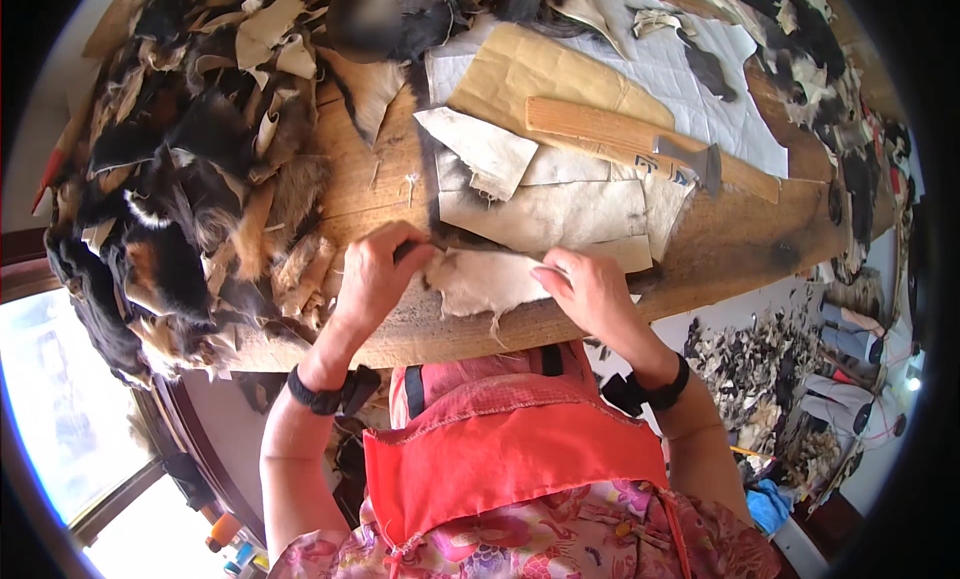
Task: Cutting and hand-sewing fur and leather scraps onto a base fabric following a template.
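A pale piece of hide lies skin side up at the near edge of a wooden table. My left hand pinches its left edge, and a dark narrow thing shows at the fingertips; I cannot tell what it is. My right hand presses flat on the right part of the same piece. Behind it lie more pale hide pieces overlapping each other.
A large heap of dark and tan fur scraps covers the table's left side. A wooden-handled tool with a metal blade rests on brown cardboard and white quilted cloth. Fur scraps litter the floor at right.
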Available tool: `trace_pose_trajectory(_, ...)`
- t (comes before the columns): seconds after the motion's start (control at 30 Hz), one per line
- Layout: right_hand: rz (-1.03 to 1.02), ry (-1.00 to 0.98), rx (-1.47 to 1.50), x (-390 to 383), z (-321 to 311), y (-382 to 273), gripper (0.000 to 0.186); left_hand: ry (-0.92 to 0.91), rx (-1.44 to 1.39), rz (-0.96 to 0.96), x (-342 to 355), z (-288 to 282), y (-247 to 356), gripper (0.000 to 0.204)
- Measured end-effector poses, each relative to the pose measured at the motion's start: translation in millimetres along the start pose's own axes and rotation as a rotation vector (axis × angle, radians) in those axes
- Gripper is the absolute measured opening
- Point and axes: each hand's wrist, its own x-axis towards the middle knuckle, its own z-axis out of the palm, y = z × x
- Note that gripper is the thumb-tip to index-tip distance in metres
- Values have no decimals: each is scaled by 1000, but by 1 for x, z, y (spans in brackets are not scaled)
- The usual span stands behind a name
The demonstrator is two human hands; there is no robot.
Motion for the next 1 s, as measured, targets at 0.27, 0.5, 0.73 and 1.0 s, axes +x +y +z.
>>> trace_pose_trajectory(0.27, -281, 611, -229, -3, -16, -9, 21, 530, 424, 245, 18, 3, 17, 42)
trace_pose_trajectory(0.5, 399, 99, 746, -50, 6, -6, 22, 257, 324, 615, 55, 65, 38, 47)
trace_pose_trajectory(0.73, 608, 116, 1173, -35, 32, -27, 31, 135, 399, 653, 65, 79, 13, 61)
trace_pose_trajectory(1.0, 642, 112, 858, -25, 54, -39, 44, 84, 517, 687, 77, 104, 29, 48)
